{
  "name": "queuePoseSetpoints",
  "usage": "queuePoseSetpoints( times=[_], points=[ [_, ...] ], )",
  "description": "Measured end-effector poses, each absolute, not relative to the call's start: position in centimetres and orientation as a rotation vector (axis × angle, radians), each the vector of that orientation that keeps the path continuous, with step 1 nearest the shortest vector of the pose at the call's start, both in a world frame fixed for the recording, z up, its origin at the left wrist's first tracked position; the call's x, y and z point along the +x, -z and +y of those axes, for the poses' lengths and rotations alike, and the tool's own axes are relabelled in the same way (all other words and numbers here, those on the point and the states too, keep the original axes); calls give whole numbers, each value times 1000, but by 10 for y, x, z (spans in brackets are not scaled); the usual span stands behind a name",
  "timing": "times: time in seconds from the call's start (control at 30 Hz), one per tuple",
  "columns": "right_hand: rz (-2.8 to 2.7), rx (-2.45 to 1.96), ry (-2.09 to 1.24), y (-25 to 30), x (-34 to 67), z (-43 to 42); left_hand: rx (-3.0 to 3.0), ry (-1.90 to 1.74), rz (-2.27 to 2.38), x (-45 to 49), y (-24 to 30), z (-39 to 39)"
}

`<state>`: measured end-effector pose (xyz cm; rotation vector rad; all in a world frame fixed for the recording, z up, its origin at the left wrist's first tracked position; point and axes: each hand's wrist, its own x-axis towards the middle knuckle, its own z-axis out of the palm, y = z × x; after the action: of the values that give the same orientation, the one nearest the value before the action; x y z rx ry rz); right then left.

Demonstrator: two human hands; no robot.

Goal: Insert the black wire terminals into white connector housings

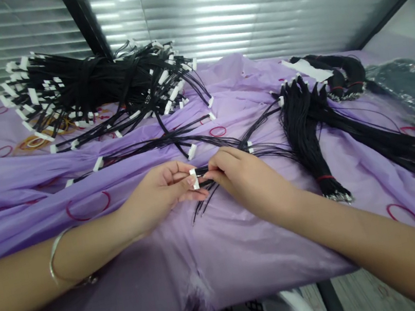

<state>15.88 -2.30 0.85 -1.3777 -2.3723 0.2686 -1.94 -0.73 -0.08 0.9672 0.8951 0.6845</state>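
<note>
Between its thumb and fingers, my left hand (173,184) pinches a small white plastic connector (194,178). Just to its right, my right hand (233,172) grips thin black wires (202,169) that lead to the connector. Several loose wire ends (199,210) hang below the hands, over the cloth. Whether each wire sits in the connector is too small to tell. Another white connector (192,151) lies on the cloth just above my hands, at the end of a black cable. More wires run right from my right hand toward a banded wire bundle (305,130).
A big heap of black cables with white connectors (91,84) lies at the back left. Yellow rubber bands (36,141) and red rubber bands (88,207) are scattered on the purple cloth (131,271). At the right are more wires (384,134) and a clear plastic bag (412,88). Blinds (247,4) stand behind.
</note>
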Motion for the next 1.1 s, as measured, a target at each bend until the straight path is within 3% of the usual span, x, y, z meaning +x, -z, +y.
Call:
queuePoseSetpoints(
  times=[0.43,0.83,1.1],
  points=[
    [-2264,-1197,-38,-20,163,-26,798,-834,882,-18,-2,-6],
    [-2818,-998,-536,-13,174,-22,750,-853,862,-19,-6,-5],
    [-2638,-1071,-619,-25,172,-28,851,-801,832,-19,-2,-6]
  ],
)
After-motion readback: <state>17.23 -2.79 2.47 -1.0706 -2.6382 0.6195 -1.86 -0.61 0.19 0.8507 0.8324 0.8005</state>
